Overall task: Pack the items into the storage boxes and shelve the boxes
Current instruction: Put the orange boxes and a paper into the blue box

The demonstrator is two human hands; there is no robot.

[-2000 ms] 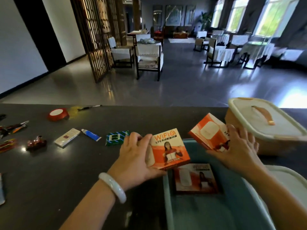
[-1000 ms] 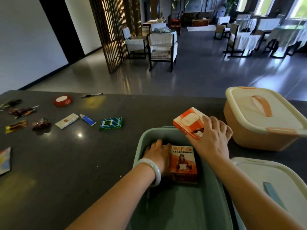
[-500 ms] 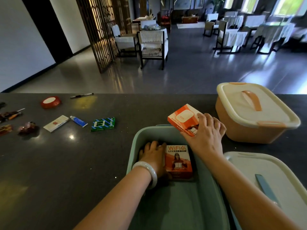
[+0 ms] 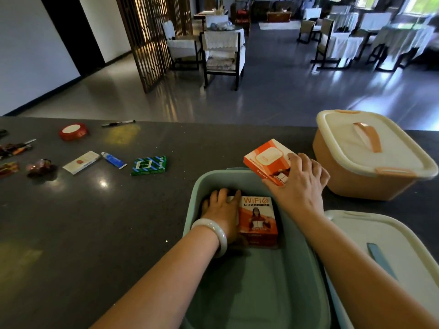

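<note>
Looking down, we see two glossy orange cardboard WiFi router cartons. One WiFi box [image 4: 258, 220] lies flat on the floor of the open teal plastic bin [image 4: 306, 257], printed face up, its long axis running from 12 to 6 o'clock with the title toward 12. Our left hand [image 4: 222, 211], a pale smooth bangle [image 4: 213, 232] on its wrist, is inside the bin at the carton's 9 o'clock side, fingers curled over its left edge and gripping it. Our right hand [image 4: 300, 186] grips the second carton [image 4: 267, 160] above the bin's far rim at about 1 o'clock, tilted, its long axis slanting from 10 toward 4 o'clock. We count two rounded storage boxes: the teal one, whose cream lid [image 4: 392, 248] with a blue handle lies at 3 o'clock, and a closed orange box [image 4: 356, 184] with a cream lid at 2 o'clock. On the dark speckled countertop [image 4: 95, 222] at 10 o'clock lie a green striped packet [image 4: 149, 165], a blue tube [image 4: 113, 160], a flat white packet [image 4: 80, 162], a red tape roll [image 4: 73, 131], a pen [image 4: 118, 123] and some wrapped sweets [image 4: 40, 166].
</note>
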